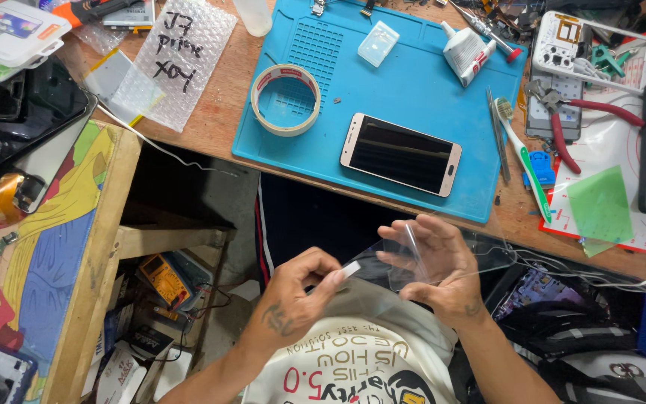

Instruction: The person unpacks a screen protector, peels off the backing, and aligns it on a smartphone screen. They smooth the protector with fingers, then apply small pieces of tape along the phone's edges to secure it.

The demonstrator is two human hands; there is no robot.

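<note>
Below the desk's (218,112) front edge, our left hand (300,288) pinches the white tab (351,268); right hand's (435,262) spread fingers steady the clear film (443,258), which could crease if yanked.

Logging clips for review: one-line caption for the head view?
Left hand pinches a tab on clear film held by right hand, below a phone on a blue mat.

A phone repair workshop: a gold smartphone (401,154) lies on a blue silicone work mat (413,82) on the wooden surface (218,112), with tweezers (498,135) and red-handled pliers (570,120) at right, and a yellow multimeter (164,278) stowed below at left.
</note>
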